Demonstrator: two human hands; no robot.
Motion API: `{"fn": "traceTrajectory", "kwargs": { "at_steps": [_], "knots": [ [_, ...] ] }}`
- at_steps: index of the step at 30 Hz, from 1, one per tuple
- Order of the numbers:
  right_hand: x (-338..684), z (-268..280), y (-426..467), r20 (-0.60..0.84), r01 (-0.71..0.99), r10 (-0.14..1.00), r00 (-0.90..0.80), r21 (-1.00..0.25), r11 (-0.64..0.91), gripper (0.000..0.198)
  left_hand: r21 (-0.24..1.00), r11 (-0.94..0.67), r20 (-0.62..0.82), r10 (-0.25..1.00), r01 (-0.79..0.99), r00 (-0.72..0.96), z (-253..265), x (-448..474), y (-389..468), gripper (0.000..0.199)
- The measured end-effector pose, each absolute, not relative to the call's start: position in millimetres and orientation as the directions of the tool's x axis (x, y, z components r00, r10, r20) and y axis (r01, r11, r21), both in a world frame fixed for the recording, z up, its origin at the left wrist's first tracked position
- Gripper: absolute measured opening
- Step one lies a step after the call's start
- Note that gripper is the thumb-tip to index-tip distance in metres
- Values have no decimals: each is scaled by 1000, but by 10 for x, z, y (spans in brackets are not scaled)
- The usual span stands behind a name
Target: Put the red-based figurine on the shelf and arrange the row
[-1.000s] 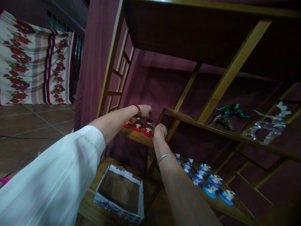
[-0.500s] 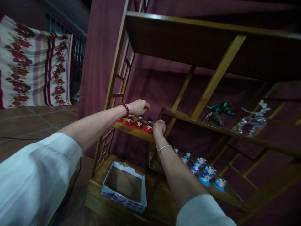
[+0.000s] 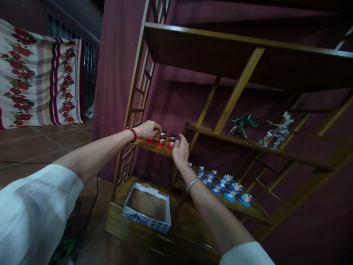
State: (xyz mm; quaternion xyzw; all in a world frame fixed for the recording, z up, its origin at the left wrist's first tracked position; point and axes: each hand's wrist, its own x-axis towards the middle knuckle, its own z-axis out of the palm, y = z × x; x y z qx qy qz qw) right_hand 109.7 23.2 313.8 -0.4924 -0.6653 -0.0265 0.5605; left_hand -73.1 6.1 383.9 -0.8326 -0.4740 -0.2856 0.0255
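Observation:
Small figurines with black hats and red bases stand in rows on a narrow wooden shelf (image 3: 150, 147). My left hand (image 3: 149, 129), with a red bead bracelet, is over the left part of these rows. Its fingers are bent down and pressed together, and what they hold, if anything, is hidden. Under it a figurine on a red base (image 3: 150, 140) is partly covered. Close by stands a front figurine (image 3: 161, 141). My right hand (image 3: 181, 149), with a silver bracelet, is open at the right end, its fingers beside the right front figurine (image 3: 171, 142). I cannot tell whether they touch.
An open cardboard box (image 3: 147, 217) sits on the low wooden surface. Several blue-based figurines (image 3: 230, 195) stand on the lower right shelf. A green ornament (image 3: 242, 125) and a clear deer ornament (image 3: 278, 132) are on the middle shelf. A slanted post (image 3: 239, 90) rises above it.
My left hand has moved left and down closer to the figurines. My right hand has shifted slightly left, and its fingers have spread from a closed shape. The camera view has shifted too.

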Motion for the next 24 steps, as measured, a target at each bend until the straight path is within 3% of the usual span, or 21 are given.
{"fn": "traceTrajectory", "kwargs": {
  "at_steps": [4, 9, 17, 24],
  "knots": [
    [1163, 2956, -44, 820, 679, 572, 13, -428, 597, 40, 209, -566, 469, 774, 797, 426, 3658, -649, -95, 33],
    [1276, 2663, -277, 826, 629, 563, 32, -455, 631, 36, 269, -627, 413, 761, 731, 500, 3326, -538, -244, 31],
    [1522, 2307, -521, 720, 611, 682, 123, -597, 520, 34, 354, -631, 368, 773, 691, 517, 2814, -275, -494, 30],
    [1699, 2117, -759, 642, 628, 762, 86, -628, 459, 36, 402, -653, 412, 755, 642, 509, 2552, 168, -752, 34]
  ]
}}
